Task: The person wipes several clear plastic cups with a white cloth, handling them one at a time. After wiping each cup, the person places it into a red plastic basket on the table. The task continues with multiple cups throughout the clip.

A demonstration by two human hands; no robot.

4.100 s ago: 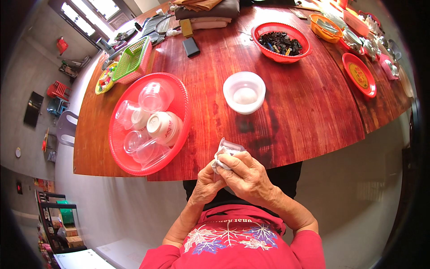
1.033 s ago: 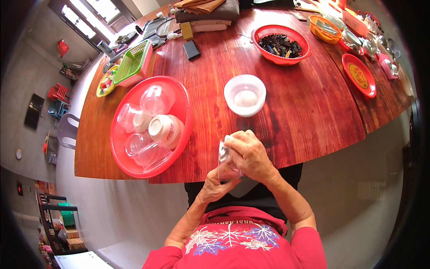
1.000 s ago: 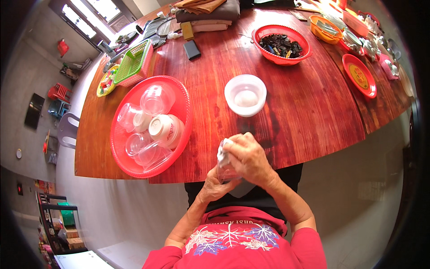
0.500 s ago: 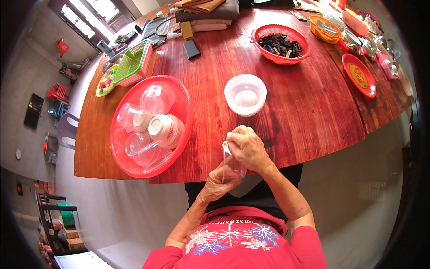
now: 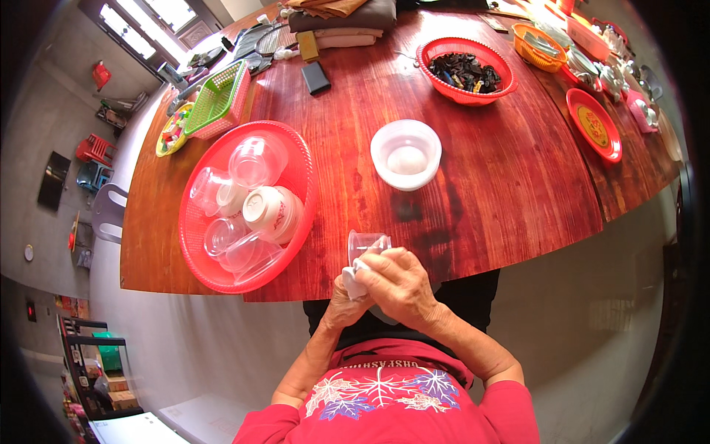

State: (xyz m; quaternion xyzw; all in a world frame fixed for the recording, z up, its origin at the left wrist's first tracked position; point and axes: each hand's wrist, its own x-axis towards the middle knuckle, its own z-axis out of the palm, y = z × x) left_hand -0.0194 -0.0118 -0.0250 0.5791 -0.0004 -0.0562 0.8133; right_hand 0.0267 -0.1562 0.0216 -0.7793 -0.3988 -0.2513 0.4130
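Close to my body, at the near edge of the wooden table, my two hands are together around a clear plastic cup (image 5: 367,242). My left hand (image 5: 340,307) is closed about its lower part, mostly hidden behind the right. My right hand (image 5: 401,287) pinches a piece of white cloth or tissue (image 5: 354,283) against the cup. Farther away stands a white bowl (image 5: 405,177) with a round white shape inside it. To the left, a red plastic basket (image 5: 310,174) holds several clear cups (image 5: 254,163) and white printed bowls (image 5: 262,209).
A red basket (image 5: 503,94) of small dark pieces sits at the far right, near an orange basket (image 5: 558,63) and a red plate (image 5: 609,148). Green and pink baskets (image 5: 218,103) stand far left. A dark flat case (image 5: 316,78) lies near folded cloths (image 5: 344,37).
The cup has turned so its rim points away from me. My right hand has moved slightly nearer and left with the white cloth, which now shows between both hands.
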